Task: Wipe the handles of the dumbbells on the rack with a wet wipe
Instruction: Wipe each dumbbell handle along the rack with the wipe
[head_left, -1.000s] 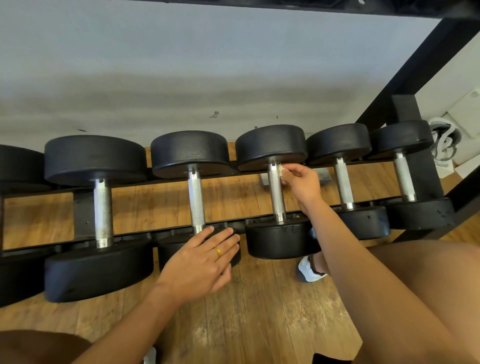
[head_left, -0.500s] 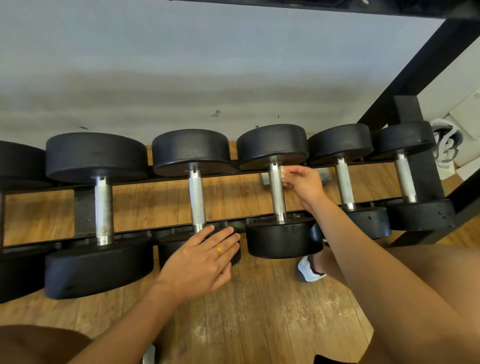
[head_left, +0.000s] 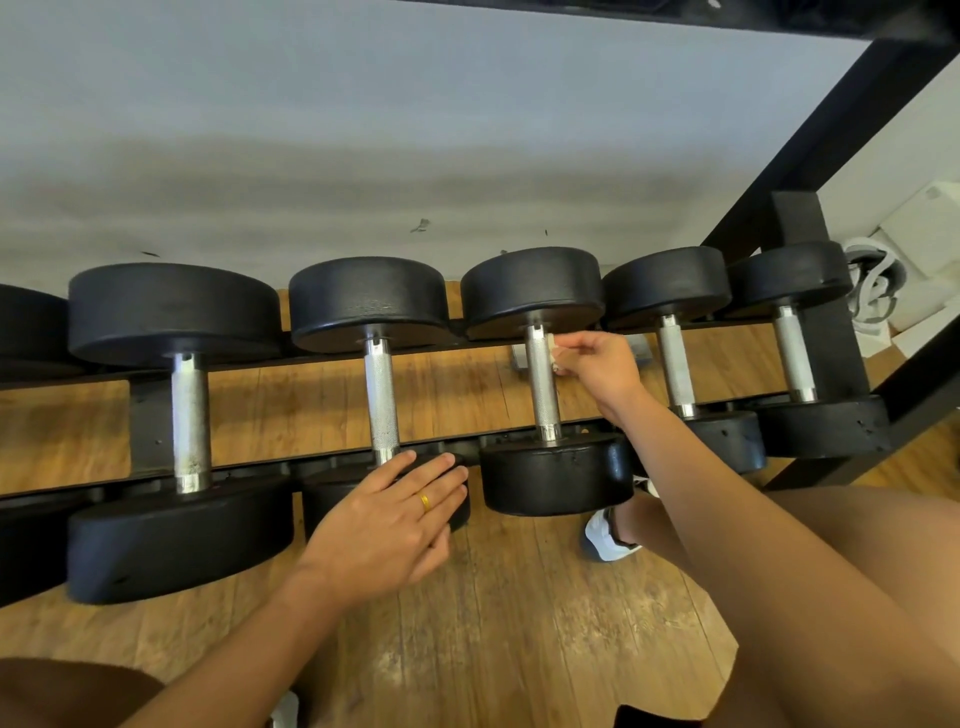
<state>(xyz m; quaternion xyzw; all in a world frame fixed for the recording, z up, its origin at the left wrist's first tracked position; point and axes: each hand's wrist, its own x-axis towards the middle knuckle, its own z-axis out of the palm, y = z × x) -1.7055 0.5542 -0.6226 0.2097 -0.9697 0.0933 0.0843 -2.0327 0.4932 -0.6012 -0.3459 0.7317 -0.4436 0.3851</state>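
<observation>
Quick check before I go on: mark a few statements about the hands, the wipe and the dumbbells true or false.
1. The right hand pinches the wet wipe against a dumbbell handle. True.
2. The left hand grips a handle. False: it rests flat on the near head of the neighbouring dumbbell.
3. One dumbbell lies on the floor. False: all in view sit on the rack.
4. The left hand wears a ring. True.
</observation>
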